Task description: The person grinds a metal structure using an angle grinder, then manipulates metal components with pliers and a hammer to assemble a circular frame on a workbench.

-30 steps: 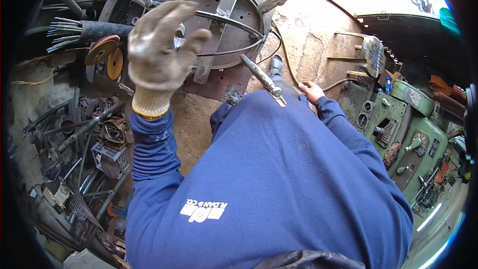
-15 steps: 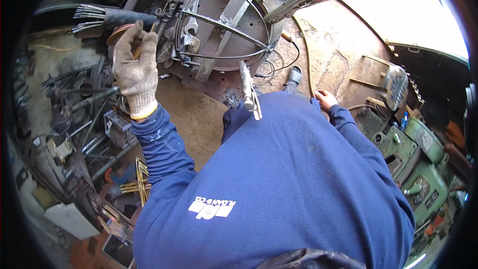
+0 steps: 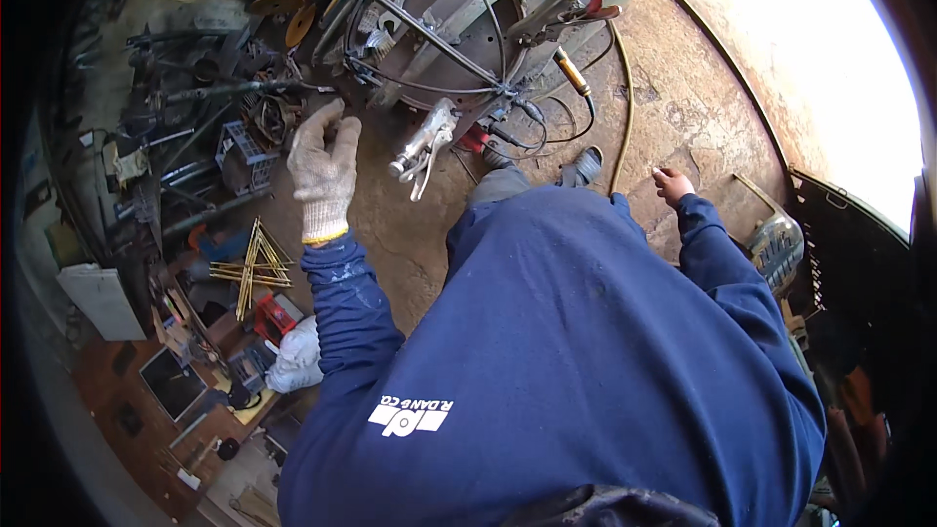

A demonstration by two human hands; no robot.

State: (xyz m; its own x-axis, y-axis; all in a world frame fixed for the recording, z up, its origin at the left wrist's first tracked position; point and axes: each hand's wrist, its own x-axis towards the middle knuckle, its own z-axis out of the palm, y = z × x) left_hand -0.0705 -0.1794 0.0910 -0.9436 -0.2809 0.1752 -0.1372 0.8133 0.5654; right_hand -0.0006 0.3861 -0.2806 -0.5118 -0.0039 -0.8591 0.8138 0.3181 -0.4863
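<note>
My left hand (image 3: 325,171), in a knitted work glove, is raised beside the steel work table, its fingers loosely bent and apart with nothing visible between them. Nearest to it are locking pliers (image 3: 427,144) clamped at the table's near edge. Beyond lies a round frame of bent steel rod (image 3: 425,31) over a dark plate, with a wrench (image 3: 390,12) inside it. Two brown abrasive discs (image 3: 300,25) rest to the left of the frame. My bare right hand (image 3: 674,186) hangs out to the right, fingers curled in, perhaps round something small and pale at the fingertips.
A second clamp with red grips (image 3: 590,12) sits at the table's right. A brass-coloured torch handle (image 3: 572,72) with a cable is near it. A hose (image 3: 626,102) crosses the floor. Scrap metal, a grey crate (image 3: 246,158) and yellow rods (image 3: 254,268) lie left; a metal stool (image 3: 778,249) stands right.
My left hand has drawn back from the abrasive discs toward me. My right hand has moved outward, away from the hose and my body. The whole view has shifted.
</note>
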